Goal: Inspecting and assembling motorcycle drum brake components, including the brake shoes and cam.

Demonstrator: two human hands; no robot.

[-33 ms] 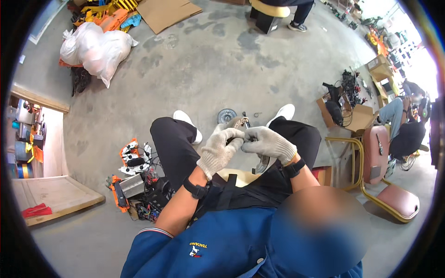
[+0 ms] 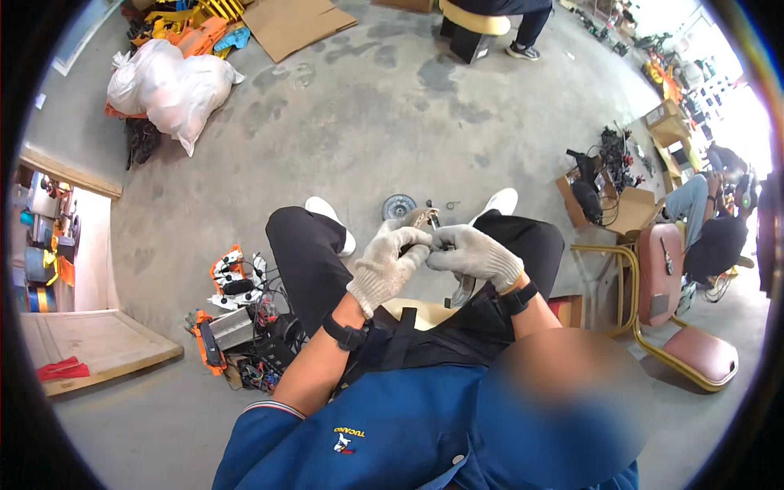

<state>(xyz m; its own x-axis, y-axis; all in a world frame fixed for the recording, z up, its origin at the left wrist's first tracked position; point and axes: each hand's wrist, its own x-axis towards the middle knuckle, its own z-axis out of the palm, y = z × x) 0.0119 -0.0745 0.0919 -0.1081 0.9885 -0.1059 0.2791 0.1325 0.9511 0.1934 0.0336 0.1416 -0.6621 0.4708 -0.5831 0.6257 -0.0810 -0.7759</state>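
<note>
My left hand (image 2: pixel 387 263), in a pale knit work glove, meets my right hand (image 2: pixel 478 258), gloved alike, over my lap. Both hands are closed, with thumbs and fingers bent in and fingertips almost touching. Whatever they pinch is hidden by the gloves. Just beyond the fingers shows a brownish piece with a braided-looking edge (image 2: pixel 425 216), its kind unclear. Under the right palm, a grey curved strip-like part (image 2: pixel 462 290) hangs down; I cannot tell whether it joins what the fingers hold. On the floor between my shoes lies a round grey metal disc (image 2: pixel 399 207).
Left of my knee lies a pile of electronic parts and wires (image 2: pixel 253 327). A folding chair (image 2: pixel 661 278) and open cardboard boxes (image 2: pixel 625 208) stand to the right. White bags (image 2: pixel 171 90) lie at far left. A seated person's shoe (image 2: pixel 523 51) shows at the back.
The grey strip-like part under my right hand has shifted and turned slightly. Both hands keep almost the same place and closed pose.
</note>
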